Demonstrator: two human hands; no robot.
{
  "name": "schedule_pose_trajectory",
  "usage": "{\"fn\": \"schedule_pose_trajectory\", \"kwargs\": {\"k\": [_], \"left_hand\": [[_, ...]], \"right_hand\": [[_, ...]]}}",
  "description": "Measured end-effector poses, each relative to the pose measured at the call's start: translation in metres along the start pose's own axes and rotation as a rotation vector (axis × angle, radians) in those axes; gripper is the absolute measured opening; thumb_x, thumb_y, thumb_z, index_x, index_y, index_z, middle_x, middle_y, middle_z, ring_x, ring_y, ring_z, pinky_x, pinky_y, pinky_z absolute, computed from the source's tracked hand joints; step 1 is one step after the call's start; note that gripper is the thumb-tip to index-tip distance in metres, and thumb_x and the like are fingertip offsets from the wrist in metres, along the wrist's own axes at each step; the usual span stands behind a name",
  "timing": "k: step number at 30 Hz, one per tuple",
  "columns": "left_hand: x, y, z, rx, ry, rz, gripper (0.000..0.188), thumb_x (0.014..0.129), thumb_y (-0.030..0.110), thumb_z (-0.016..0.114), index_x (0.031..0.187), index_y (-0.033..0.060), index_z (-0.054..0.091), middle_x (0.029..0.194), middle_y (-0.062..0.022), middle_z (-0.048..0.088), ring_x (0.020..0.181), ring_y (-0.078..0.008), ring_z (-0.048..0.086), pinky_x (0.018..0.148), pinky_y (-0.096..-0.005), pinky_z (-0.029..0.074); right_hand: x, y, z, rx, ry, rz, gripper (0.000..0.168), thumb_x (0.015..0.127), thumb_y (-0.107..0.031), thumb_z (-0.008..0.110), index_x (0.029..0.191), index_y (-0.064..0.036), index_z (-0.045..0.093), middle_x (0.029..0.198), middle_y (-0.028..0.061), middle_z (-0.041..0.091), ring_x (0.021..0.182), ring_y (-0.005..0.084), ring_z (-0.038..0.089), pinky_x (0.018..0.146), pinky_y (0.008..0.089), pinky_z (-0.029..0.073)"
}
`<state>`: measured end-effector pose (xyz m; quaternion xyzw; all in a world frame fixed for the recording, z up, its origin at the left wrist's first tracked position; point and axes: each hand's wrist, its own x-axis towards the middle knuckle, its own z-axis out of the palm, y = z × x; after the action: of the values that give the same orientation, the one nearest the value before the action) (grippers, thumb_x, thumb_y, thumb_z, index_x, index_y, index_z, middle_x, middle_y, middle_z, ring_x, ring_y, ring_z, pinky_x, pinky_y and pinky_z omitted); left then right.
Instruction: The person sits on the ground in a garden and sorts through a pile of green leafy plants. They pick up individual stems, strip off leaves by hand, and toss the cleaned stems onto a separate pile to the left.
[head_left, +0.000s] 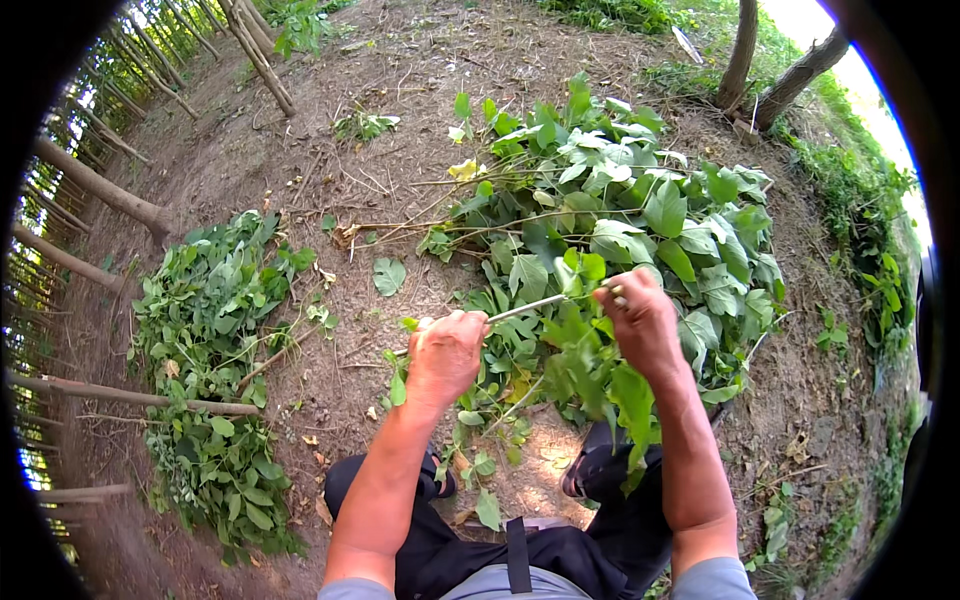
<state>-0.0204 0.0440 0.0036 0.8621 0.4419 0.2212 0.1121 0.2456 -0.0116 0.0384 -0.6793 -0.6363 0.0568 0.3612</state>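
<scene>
My left hand (448, 352) is closed around a thin, pale grey stem (526, 308). That stem slants up to the right, towards my other hand, and a short end with small leaves shows left of my fist. My right hand (642, 321) grips some stem, with short stubs poking out between the fingers. Below it hang broad green leaves (630, 397), slightly blurred; whether they join the grey stem is hidden. Just beyond both hands lies a large heap of leafy branches (600, 187), their bare stems pointing left.
A second pile of leafy cuttings (217, 315) lies at the left, with a tree trunk (135, 394) reaching over it. More trunks (105, 180) stand at the far left and upper right (799, 79). Dry soil (352, 270) carries twigs and loose leaves. My shoes (574, 480) are below my hands.
</scene>
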Motion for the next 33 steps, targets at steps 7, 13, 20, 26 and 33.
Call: {"fn": "schedule_pose_trajectory", "kwargs": {"k": [7, 13, 20, 26, 33], "left_hand": [[0.001, 0.016, 0.018, 0.005, -0.082, 0.238, 0.009, 0.087, 0.012, 0.066, 0.096, 0.0095, 0.065, 0.079, -0.0060, 0.065, 0.074, -0.0274, 0.065, 0.071, -0.0401, 0.048], [0.009, 0.018, 0.012, -0.004, 0.042, 0.272, 0.019, 0.085, 0.016, 0.069, 0.102, 0.0083, 0.066, 0.082, -0.0065, 0.067, 0.078, -0.0255, 0.065, 0.075, -0.0392, 0.048], [0.008, 0.005, -0.007, 0.034, -0.211, 0.110, 0.027, 0.096, 0.033, 0.060, 0.090, 0.0087, 0.069, 0.087, -0.0071, 0.068, 0.083, -0.0265, 0.065, 0.082, -0.0414, 0.047], [0.002, 0.002, 0.002, -0.198, -0.169, 0.136, 0.021, 0.096, 0.026, 0.061, 0.092, 0.0060, 0.067, 0.084, -0.0114, 0.065, 0.077, -0.0332, 0.064, 0.069, -0.0434, 0.051], [0.003, 0.012, 0.001, -0.202, -0.147, 0.133, 0.019, 0.096, 0.023, 0.061, 0.091, 0.0048, 0.066, 0.081, -0.0134, 0.062, 0.076, -0.0353, 0.064, 0.067, -0.0441, 0.052]], "right_hand": [[-0.021, -0.024, 0.036, -0.144, -0.190, -0.353, 0.031, 0.079, -0.005, 0.070, 0.111, -0.007, 0.068, 0.114, 0.0153, 0.068, 0.110, 0.0339, 0.061, 0.093, 0.0452, 0.048], [-0.026, -0.016, 0.047, -0.094, -0.435, -0.253, 0.010, 0.083, -0.009, 0.062, 0.093, -0.006, 0.063, 0.081, 0.0142, 0.064, 0.078, 0.0332, 0.065, 0.069, 0.0449, 0.051], [-0.023, -0.022, 0.038, -0.175, -0.505, -0.208, 0.013, 0.089, -0.016, 0.064, 0.098, -0.007, 0.063, 0.080, 0.0123, 0.062, 0.077, 0.0339, 0.063, 0.067, 0.0465, 0.049], [-0.023, -0.030, 0.035, -0.107, -0.417, -0.175, 0.018, 0.091, -0.024, 0.067, 0.092, -0.007, 0.063, 0.078, 0.0119, 0.060, 0.074, 0.0336, 0.062, 0.065, 0.0452, 0.047], [-0.026, -0.029, 0.046, -0.146, -0.252, -0.314, 0.020, 0.088, -0.025, 0.069, 0.086, -0.007, 0.060, 0.076, 0.0101, 0.056, 0.074, 0.0315, 0.059, 0.066, 0.0437, 0.045]]}}
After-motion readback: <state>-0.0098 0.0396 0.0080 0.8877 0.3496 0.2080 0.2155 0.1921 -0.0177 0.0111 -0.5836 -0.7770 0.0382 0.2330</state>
